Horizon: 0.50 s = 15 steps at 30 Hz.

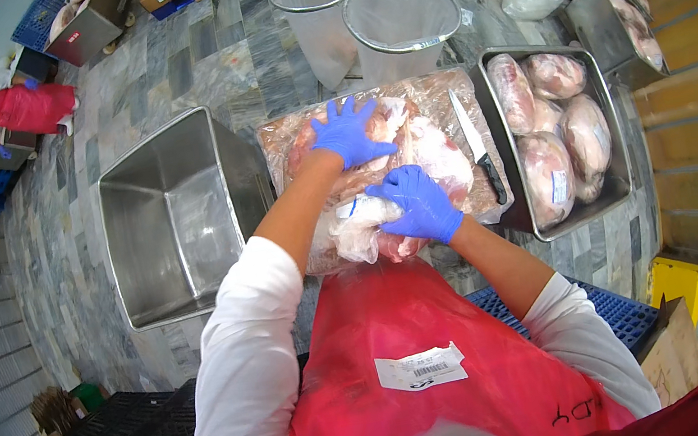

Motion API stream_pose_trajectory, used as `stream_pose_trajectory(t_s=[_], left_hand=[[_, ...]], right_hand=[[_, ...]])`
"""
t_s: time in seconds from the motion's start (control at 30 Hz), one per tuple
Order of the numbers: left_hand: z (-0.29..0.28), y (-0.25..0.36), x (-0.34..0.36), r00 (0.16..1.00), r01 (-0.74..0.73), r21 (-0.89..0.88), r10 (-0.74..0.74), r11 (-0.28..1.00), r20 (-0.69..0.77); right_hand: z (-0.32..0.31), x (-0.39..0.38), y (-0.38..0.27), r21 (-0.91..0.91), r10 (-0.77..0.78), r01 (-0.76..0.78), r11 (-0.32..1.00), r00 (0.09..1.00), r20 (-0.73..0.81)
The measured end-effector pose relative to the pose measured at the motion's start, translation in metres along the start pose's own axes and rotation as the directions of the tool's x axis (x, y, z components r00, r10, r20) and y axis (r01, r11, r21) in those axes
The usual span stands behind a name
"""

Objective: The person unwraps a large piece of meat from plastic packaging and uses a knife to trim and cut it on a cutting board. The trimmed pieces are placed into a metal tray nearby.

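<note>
Head view | Blue-gloved left hand (346, 132) — fingers spread wide, resting on raw meat (441, 156) without grasping | right hand (417, 203) curled against clear plastic wrap (356, 228); cannot tell whether it grips | meat lies on plastic-covered surface (430, 94) between two steel bins (204, 181) — knife (470, 131) at its right

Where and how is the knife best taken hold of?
Probably by its black handle, coming from the person's near side: the knife lies with its handle toward the person, its blade pointing away, and meat to its left.
</note>
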State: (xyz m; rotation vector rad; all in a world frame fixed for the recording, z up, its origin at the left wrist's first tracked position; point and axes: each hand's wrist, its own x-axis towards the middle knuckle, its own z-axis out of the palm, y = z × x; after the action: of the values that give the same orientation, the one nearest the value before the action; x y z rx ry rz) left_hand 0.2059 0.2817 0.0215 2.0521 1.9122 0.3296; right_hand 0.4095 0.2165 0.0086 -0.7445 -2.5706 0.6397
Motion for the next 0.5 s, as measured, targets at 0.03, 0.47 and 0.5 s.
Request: stream_pose_trajectory(t_s=[0.03, 0.47, 0.5], left_hand=[[0.007, 0.0, 0.004, 1.0, 0.008, 0.03, -0.009, 1.0, 0.021], [0.065, -0.13, 0.033, 0.904, 0.218, -0.649, -0.402, 0.729, -0.148], [0.079, -0.154, 0.022, 0.893, 0.199, -0.657, -0.411, 0.727, -0.184]], right_hand=[[-0.002, 0.0, 0.0, -0.004, 0.006, -0.006, 1.0, 1.0, -0.002], [0.001, 0.003, 0.008, -0.092, 0.046, -0.037, 0.995, 0.994, 0.098], [0.002, 0.007, 0.007, -0.089, 0.022, -0.013, 0.996, 0.994, 0.107]])
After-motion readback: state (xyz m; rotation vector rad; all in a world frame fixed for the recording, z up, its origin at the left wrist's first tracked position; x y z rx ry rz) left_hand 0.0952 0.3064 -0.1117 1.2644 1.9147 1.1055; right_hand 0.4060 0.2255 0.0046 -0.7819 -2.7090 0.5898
